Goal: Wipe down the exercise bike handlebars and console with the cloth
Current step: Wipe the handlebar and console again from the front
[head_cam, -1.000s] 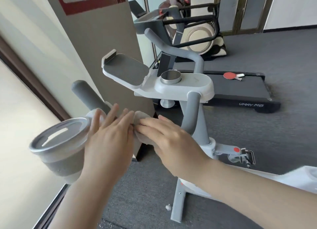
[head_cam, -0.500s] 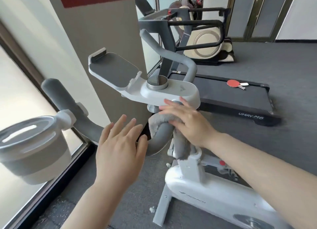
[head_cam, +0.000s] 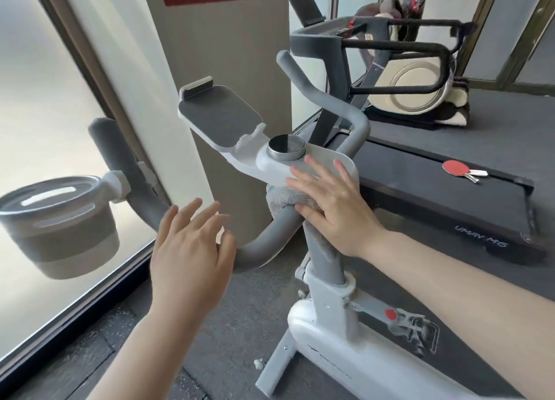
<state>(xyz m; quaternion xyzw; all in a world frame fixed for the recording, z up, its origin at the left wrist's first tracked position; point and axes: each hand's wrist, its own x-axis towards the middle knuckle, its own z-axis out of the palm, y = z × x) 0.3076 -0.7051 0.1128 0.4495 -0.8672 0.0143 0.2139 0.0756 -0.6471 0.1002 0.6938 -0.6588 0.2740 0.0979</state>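
A white exercise bike stands before me with grey handlebars (head_cam: 264,246) curving left and right from its stem. Its white console (head_cam: 318,162) carries a round metal knob (head_cam: 286,147) and a dark tablet tray (head_cam: 219,117). A grey fluffy cloth (head_cam: 282,200) is draped over the handlebar junction just under the console. My right hand (head_cam: 333,207) presses on that cloth, fingers spread up onto the console's edge. My left hand (head_cam: 192,249) hovers open in front of the left handlebar bend, touching nothing.
A grey cup holder (head_cam: 57,225) hangs off the left handlebar near the window. A beige pillar (head_cam: 228,54) stands behind the bike. To the right lies a black treadmill (head_cam: 450,195) with a red ping-pong paddle (head_cam: 456,168); another exercise machine (head_cam: 414,90) sits beyond.
My right hand carried the cloth from the left handlebar to the junction under the console and now reaches slightly higher. My left hand let go of the cloth and hangs open.
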